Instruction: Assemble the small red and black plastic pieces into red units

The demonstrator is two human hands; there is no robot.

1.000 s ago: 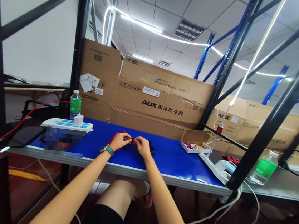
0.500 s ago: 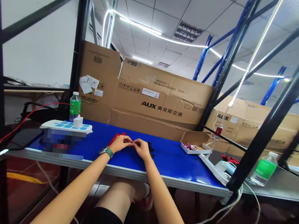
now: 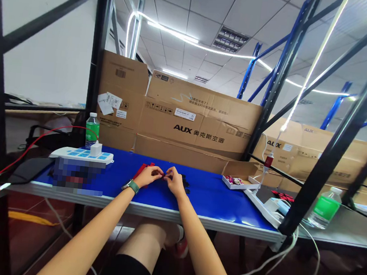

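My left hand [image 3: 148,175] and my right hand [image 3: 174,180] meet over the middle of the blue table [image 3: 216,198]. Both are curled in a pinch on a small red piece [image 3: 166,176] held between their fingertips. A green-strapped watch [image 3: 131,185] sits on my left wrist. Flat red pieces [image 3: 142,168] lie just behind my left hand, and a dark pile [image 3: 185,182] lies just behind my right hand. What the red piece is I cannot make out.
A white power strip [image 3: 80,155] with a charger and a green-labelled bottle [image 3: 92,130] stand at the table's left. A small cardboard tray [image 3: 240,179] with small items sits at the right. Cardboard boxes [image 3: 199,117] wall the back. Black rack posts [image 3: 332,141] flank the table; another bottle [image 3: 324,207] stands at right.
My hands stayed together at the same spot; the fingers shifted slightly on the small red piece. The view tilted a little.
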